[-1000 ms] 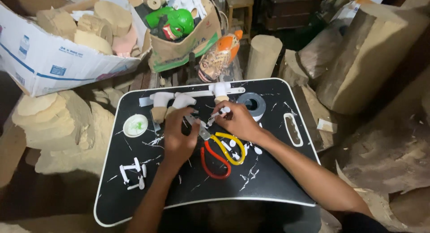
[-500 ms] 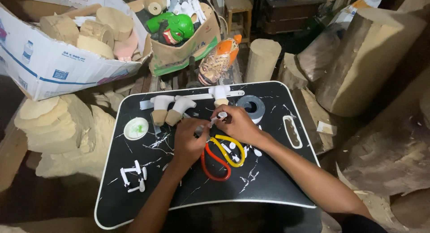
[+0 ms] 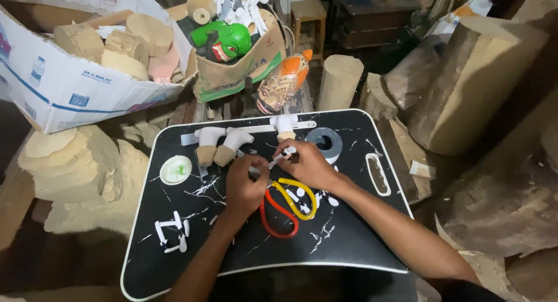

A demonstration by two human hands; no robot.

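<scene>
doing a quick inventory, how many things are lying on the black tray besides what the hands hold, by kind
Wooden pieces with white tops: 3
Round green-and-white lid: 1
Tape roll: 1
Scissors, red and yellow handles: 1
Small white stick figure: 1
Long white strip: 1
Total: 8
The left hand and right hand hold a thin white tool over the black tray.

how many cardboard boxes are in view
2: a white cardboard box of wood pieces at top left, and a brown cardboard box of toy figures beside it. Others may be hidden.
</scene>
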